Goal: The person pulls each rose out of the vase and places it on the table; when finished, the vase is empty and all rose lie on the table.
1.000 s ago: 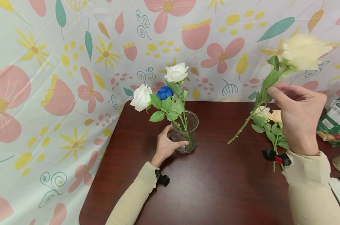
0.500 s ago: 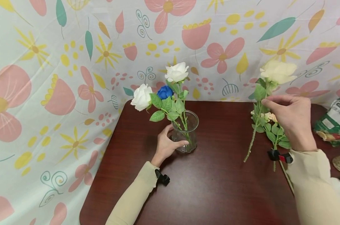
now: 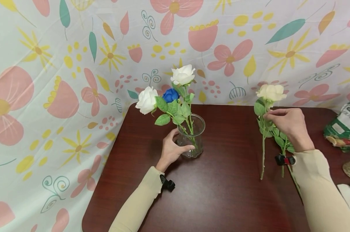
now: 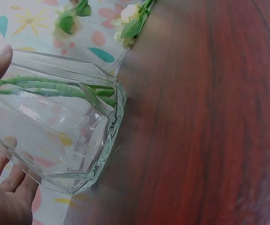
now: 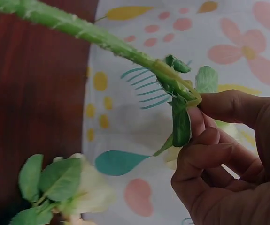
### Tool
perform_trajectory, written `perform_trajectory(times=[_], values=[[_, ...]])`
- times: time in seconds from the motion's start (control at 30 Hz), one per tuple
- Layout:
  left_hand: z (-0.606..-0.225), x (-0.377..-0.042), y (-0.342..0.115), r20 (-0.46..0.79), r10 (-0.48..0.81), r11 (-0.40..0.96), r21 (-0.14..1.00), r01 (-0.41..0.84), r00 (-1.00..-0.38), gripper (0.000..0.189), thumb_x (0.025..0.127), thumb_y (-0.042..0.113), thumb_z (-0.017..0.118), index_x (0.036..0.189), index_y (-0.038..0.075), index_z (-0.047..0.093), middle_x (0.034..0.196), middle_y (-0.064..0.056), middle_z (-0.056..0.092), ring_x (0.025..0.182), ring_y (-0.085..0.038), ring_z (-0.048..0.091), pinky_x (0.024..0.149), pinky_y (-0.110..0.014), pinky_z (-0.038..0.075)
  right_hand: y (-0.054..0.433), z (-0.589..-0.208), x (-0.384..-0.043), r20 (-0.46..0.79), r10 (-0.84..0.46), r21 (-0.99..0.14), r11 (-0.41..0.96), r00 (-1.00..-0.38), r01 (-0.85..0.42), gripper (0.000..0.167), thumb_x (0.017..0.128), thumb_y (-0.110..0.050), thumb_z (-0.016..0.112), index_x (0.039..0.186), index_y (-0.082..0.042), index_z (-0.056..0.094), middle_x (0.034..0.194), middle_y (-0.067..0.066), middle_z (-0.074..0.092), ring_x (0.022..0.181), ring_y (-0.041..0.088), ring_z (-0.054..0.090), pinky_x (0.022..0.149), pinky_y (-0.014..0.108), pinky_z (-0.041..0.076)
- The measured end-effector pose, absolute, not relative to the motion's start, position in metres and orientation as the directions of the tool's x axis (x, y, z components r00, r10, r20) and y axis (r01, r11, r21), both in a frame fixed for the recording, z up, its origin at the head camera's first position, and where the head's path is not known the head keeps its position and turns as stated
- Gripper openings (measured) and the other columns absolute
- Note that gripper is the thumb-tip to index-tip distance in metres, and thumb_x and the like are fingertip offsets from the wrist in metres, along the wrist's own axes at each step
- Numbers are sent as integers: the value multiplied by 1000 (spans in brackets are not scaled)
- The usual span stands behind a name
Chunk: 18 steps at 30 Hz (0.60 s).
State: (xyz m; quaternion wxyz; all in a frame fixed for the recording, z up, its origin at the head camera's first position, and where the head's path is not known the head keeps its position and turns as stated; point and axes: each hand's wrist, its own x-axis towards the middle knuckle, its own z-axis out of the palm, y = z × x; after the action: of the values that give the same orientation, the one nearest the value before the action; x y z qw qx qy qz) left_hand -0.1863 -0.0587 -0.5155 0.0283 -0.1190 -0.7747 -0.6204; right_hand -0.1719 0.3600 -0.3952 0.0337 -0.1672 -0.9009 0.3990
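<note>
Cream rose [image 3: 271,92] — lower now, farther left

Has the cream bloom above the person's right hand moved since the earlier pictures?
Yes: in the head view, the cream bloom has moved down and left against the printed cloth.

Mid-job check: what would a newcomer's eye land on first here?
Probably the blue flower between two white flowers, above the glass vase gripped by the left hand. Next, the cream flower to the vase's right, held in the right hand. Behind both, the bold floral cloth also draws the eye.
</note>
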Motion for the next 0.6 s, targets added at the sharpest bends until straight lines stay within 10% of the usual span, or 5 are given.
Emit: perform_trajectory(times=[0.1,0.2,0.37,0.6], values=[[-515,-186,-59,194,152,197,955,222,-969,82,71,18,104,145,14,67,140,-12,72,137,-31,67,117,-48,57,366,-404,-176,-142,288,-735,610,-947,295,34,102,-47,73,117,-21,87,132,1,77,165,38,30,134,53,32],[-515,-187,-59,201,152,199,953,229,-968,82,71,18,103,145,14,67,140,-12,72,136,-30,67,117,-48,57,369,-410,-179,-209,222,-740,601,-953,302,53,106,-42,68,138,-1,74,165,38,40,166,59,-7,132,79,2],[-516,-187,-59,212,157,208,948,242,-965,84,71,21,104,145,14,67,142,-10,72,137,-30,67,117,-47,57,371,-423,-184,-264,168,-698,646,-950,308,61,108,-39,64,147,7,63,165,35,43,150,56,41,116,71,42],[-517,-187,-61,207,166,206,949,240,-964,90,70,29,105,147,8,65,143,-11,71,138,-31,65,118,-48,56,374,-442,-187,-302,99,-666,690,-948,284,50,109,-31,63,140,7,69,159,38,49,145,58,46,112,70,47]])
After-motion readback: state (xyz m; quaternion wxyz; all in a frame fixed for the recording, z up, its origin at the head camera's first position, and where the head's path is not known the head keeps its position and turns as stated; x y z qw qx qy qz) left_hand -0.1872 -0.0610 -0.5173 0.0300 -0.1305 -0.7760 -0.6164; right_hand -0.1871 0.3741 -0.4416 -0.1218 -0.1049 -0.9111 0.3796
